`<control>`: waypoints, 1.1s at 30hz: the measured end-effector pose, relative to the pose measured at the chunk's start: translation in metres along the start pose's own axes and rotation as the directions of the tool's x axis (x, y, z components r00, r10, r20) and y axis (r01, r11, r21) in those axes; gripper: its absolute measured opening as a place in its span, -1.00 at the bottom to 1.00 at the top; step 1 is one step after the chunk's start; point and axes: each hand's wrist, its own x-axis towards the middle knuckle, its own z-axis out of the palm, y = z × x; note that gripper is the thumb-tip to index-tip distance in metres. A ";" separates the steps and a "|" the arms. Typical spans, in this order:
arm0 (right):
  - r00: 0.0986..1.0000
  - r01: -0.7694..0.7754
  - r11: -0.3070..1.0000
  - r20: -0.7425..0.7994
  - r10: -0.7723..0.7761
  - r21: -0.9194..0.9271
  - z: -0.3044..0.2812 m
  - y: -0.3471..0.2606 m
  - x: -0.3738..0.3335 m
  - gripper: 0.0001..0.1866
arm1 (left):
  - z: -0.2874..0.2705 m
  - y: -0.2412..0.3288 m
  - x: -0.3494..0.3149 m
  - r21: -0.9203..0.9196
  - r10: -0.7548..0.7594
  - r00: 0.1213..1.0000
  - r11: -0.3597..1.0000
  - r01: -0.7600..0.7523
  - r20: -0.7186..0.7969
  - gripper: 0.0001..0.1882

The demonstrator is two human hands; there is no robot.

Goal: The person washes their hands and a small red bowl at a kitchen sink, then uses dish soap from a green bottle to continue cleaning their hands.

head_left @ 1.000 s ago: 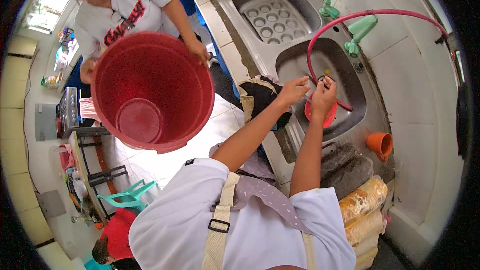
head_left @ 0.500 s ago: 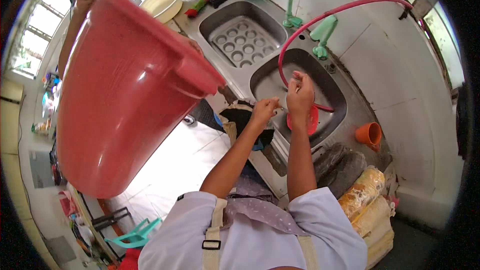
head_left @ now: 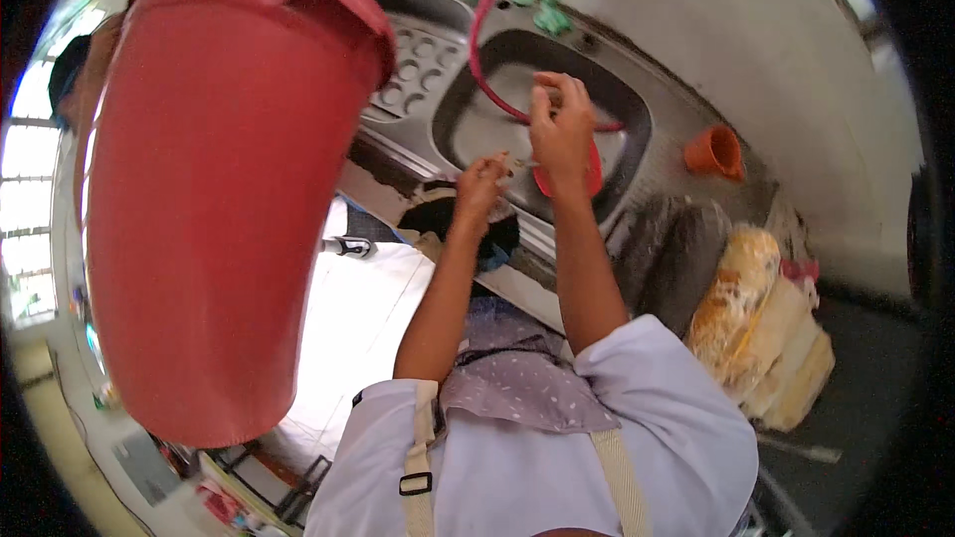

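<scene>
Both my hands hover over the right basin of the steel sink (head_left: pixel 463 109). My left hand (head_left: pixel 481 189) is by the basin's near edge, fingers loosely bent and a little apart, with nothing visible in them. My right hand (head_left: pixel 563 129) is raised over the basin, fingers curved and thumb apart, also holding nothing I can see. Beneath it, partly hidden, a red plastic bowl or dipper (head_left: pixel 595 174) sits in the basin. A red hose (head_left: pixel 477 50) runs down into the sink. Dark and beige cloths (head_left: pixel 438 217) lie at the sink's front edge.
A large red tub (head_left: pixel 229 199), held up by another person (head_left: pixel 95 70), fills the left side close by. Pale green taps (head_left: pixel 550 15) stand behind the sink. An orange mug (head_left: pixel 712 152) lies tipped at right, near dark bags (head_left: pixel 676 249) and plastic-wrapped packs (head_left: pixel 741 288).
The view has shifted, and the tub now stands more upright at left, covering part of the left basin. My right hand's fingers have loosened; both hands stay over the right basin.
</scene>
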 end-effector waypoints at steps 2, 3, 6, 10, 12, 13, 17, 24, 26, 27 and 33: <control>0.997 -0.081 0.996 0.003 0.081 -0.027 -0.007 0.014 -0.006 -0.84 | 0.003 0.006 -0.003 -0.025 -0.056 0.998 0.998 0.055 -0.017 -0.75; 0.994 -0.106 0.993 -0.016 0.106 -0.041 -0.004 0.018 -0.013 -0.84 | -0.006 0.003 -0.002 -0.052 -0.045 0.999 0.998 0.044 -0.020 -0.75; 0.990 -0.129 0.984 0.047 0.135 -0.122 0.004 0.049 -0.038 -0.79 | -0.002 0.005 -0.001 -0.074 -0.046 0.999 0.996 0.044 -0.023 -0.75; 0.898 -0.241 0.950 0.324 0.296 -0.201 0.017 0.080 -0.075 -0.71 | 0.004 0.005 0.001 -0.109 -0.054 0.998 0.993 0.052 -0.020 -0.73; 0.862 -0.273 0.928 0.364 0.353 -0.254 0.019 0.085 -0.084 -0.69 | -0.004 -0.005 0.011 -0.103 -0.065 0.997 0.992 0.068 0.036 -0.72; 0.828 -0.301 0.914 0.401 0.391 -0.271 0.017 0.085 -0.086 -0.67 | -0.004 -0.007 0.011 -0.100 -0.055 0.998 0.993 0.055 0.006 -0.71; 0.813 -0.313 0.902 0.408 0.416 -0.296 0.010 0.096 -0.086 -0.69 | -0.002 -0.008 0.015 -0.064 -0.091 0.994 0.994 0.087 -0.066 -0.69; 0.811 -0.442 0.834 0.251 0.529 -0.330 -0.006 0.110 -0.071 -0.74 | -0.008 -0.018 0.036 0.135 -0.134 0.991 0.982 0.131 0.020 -0.57; 0.831 -0.431 0.847 0.230 0.507 -0.313 -0.017 0.122 -0.066 -0.74 | 0.002 -0.010 0.035 0.302 -0.229 0.970 0.933 0.196 0.078 -0.54; 0.849 -0.426 0.851 0.188 0.493 -0.308 -0.020 0.122 -0.063 -0.75 | 0.004 -0.004 0.034 0.334 -0.239 0.968 0.921 0.200 0.080 -0.49; 0.887 -0.398 0.865 0.112 0.448 -0.307 -0.028 0.127 -0.059 -0.74 | 0.011 0.004 0.036 0.414 -0.243 0.963 0.893 0.175 0.116 -0.51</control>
